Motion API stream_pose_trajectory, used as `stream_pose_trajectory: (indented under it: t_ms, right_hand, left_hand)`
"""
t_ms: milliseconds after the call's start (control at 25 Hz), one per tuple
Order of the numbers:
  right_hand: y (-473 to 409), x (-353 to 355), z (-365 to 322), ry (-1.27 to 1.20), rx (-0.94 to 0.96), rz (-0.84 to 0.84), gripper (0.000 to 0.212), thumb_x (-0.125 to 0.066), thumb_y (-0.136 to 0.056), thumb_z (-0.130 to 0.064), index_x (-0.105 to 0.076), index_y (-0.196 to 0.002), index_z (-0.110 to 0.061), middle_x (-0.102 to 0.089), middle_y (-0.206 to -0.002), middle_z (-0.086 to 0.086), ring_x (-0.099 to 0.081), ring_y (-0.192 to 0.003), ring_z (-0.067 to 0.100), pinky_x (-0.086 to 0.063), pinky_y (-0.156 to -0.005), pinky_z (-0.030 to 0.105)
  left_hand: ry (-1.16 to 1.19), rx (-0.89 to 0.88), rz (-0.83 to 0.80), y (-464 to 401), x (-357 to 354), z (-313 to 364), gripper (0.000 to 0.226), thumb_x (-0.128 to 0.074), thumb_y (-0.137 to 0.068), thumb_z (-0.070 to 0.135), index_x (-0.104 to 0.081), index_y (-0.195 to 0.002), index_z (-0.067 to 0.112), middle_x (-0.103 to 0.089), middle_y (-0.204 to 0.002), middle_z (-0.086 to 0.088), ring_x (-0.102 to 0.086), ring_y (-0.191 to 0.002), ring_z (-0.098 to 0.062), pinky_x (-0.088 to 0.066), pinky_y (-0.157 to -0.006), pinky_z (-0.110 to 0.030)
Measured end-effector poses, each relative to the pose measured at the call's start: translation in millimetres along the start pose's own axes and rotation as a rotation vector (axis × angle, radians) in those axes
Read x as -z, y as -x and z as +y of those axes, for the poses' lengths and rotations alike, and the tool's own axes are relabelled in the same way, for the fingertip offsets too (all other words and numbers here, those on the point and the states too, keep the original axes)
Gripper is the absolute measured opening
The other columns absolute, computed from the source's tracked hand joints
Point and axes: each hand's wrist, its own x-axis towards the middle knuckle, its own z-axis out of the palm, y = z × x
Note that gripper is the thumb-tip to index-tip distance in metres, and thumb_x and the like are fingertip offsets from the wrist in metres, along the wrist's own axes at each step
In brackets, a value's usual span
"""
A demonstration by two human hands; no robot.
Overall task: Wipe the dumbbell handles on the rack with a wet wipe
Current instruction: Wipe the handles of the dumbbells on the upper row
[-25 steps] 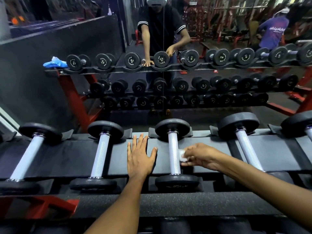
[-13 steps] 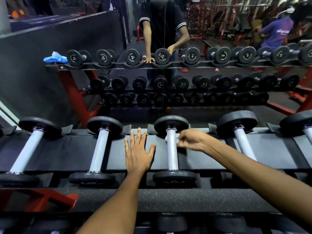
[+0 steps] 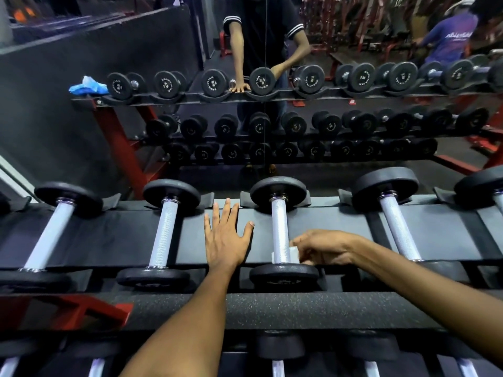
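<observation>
Several dumbbells with silver knurled handles lie across the black top shelf of the rack. My right hand pinches a small white wet wipe against the near end of the middle dumbbell's handle, just above its front weight plate. My left hand lies flat, fingers spread, on the shelf between that dumbbell and the one to its left.
A mirror behind the rack reflects me, the rack and another person in a blue shirt. A blue crumpled item shows in the reflection at the rack's end. More dumbbells sit on a lower shelf. The red frame shows at lower left.
My right hand slid the wipe from the far end of the middle handle back down to its near end. My left hand stayed flat on the shelf.
</observation>
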Motion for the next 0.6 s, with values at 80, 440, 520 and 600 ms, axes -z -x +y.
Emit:
stream_pose_trajectory:
  t_ms: [80,440,520,600]
  right_hand:
    - [11,3,-7,0.112,0.093,0.129,0.028,-0.044,-0.09,0.01,-0.059,-0.068,0.0,-0.058,-0.051,0.003,-0.061,-0.052,0.013,-0.053,-0.051,0.015]
    - [-24,38,-22,1.678,1.398,0.418,0.038,-0.031,-0.099,-0.01,-0.06,-0.12,0.004,-0.061,-0.123,0.011,-0.044,-0.106,0.023,-0.04,-0.097,0.032]
    - [-22,51,-22,1.607,1.366,0.459,0.035,-0.036,-0.096,-0.007,-0.058,-0.122,0.004,-0.059,-0.125,0.012,-0.046,-0.107,0.023,-0.041,-0.096,0.033]
    - [-27,42,-19,1.613,1.358,0.468,0.034,-0.039,-0.094,-0.007,-0.058,-0.121,0.004,-0.06,-0.123,0.012,-0.046,-0.11,0.023,-0.04,-0.1,0.033]
  left_hand:
    - [-0.003,0.004,-0.003,-1,0,0,0.064,-0.035,-0.097,0.055,-0.024,-0.153,0.027,-0.011,-0.163,0.008,0.008,-0.149,-0.013,0.014,-0.12,-0.036]
    - [0.015,0.005,0.0,3,0,0,0.064,-0.035,-0.096,0.056,-0.024,-0.153,0.028,-0.012,-0.162,0.008,0.008,-0.149,-0.012,0.013,-0.12,-0.036]
    - [0.025,0.01,0.01,2,0,-1,0.063,-0.035,-0.096,0.055,-0.025,-0.153,0.028,-0.012,-0.162,0.009,0.008,-0.149,-0.012,0.013,-0.12,-0.035]
    - [0.027,0.009,0.006,0,-1,-1,0.063,-0.035,-0.096,0.056,-0.025,-0.153,0.029,-0.012,-0.162,0.009,0.008,-0.149,-0.011,0.012,-0.12,-0.035]
